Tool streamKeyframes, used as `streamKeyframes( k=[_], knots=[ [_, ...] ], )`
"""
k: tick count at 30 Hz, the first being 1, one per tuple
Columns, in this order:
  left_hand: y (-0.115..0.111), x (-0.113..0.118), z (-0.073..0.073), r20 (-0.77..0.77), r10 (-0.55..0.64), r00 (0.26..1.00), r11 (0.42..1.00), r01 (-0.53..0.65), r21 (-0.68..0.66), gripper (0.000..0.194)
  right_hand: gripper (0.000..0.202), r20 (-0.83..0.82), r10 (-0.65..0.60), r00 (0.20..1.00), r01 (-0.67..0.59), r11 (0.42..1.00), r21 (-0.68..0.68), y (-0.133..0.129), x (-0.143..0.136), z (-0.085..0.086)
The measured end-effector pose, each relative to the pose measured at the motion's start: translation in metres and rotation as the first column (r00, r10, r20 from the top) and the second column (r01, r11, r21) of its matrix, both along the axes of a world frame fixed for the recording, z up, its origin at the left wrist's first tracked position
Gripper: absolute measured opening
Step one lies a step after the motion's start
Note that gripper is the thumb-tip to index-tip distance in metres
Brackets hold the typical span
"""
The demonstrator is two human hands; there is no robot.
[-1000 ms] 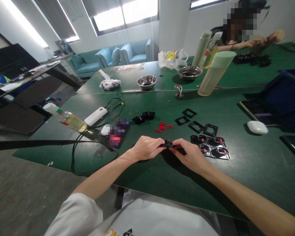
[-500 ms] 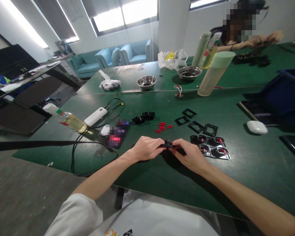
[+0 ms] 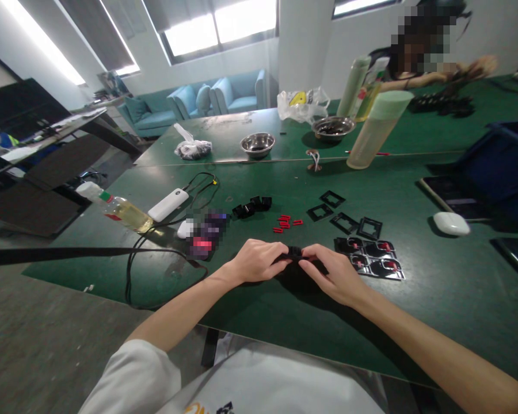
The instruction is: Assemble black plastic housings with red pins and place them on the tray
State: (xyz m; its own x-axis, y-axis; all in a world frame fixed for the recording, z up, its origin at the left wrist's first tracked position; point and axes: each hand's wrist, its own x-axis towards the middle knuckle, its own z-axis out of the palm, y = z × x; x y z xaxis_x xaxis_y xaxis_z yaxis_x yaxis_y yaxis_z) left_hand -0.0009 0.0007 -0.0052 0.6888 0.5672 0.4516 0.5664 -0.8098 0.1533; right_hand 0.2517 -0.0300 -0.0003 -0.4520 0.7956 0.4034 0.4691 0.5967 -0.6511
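Between my two hands is a small black part (image 3: 294,253), held just above the green table (image 3: 259,313). My left hand (image 3: 261,260) pinches its left end, and my right hand (image 3: 333,271) grips the right end with thumb and fingertips. Several small red pieces (image 3: 284,223) lie beyond my hands. Black blocks (image 3: 252,207) sit in a row farther left. To the right are several flat black square frames (image 3: 344,222). Nearer my right wrist lie glossy black plates (image 3: 385,268) with red pieces on them.
A bottle (image 3: 129,214), a power bank (image 3: 168,204), cables and a phone (image 3: 208,234) lie left. Metal bowls (image 3: 258,145) and a tall bottle (image 3: 377,132) stand at the back. A white case (image 3: 451,223) and blue bin (image 3: 501,164) are right; a person sits across.
The black part between my hands has tilted slightly, and my right fingers have shifted a little on it. Everything on the table lies as before.
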Motion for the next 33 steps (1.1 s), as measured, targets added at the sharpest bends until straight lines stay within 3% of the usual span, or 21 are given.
streamKeyframes(
  k=[11, 21, 33],
  knots=[
    [-0.0001, -0.0015, 0.0014, -0.010, 0.014, 1.000, 0.996, -0.015, -0.082, 0.021, 0.008, -0.018, 0.037, 0.999, -0.036, 0.997, 0.062, 0.0005, -0.0010, 0.0022],
    [-0.0010, -0.0017, 0.0071, 0.057, -0.034, 0.998, 0.985, 0.043, -0.166, 0.033, 0.011, 0.003, 0.046, 0.999, -0.046, 0.993, 0.111, -0.0011, -0.0007, 0.0002],
    [0.0020, -0.0034, 0.0046, -0.001, -0.063, 0.998, 0.983, 0.062, -0.171, 0.040, 0.024, 0.016, 0.107, 0.994, -0.108, 0.991, 0.083, 0.0002, -0.0002, -0.0030]
  ],
)
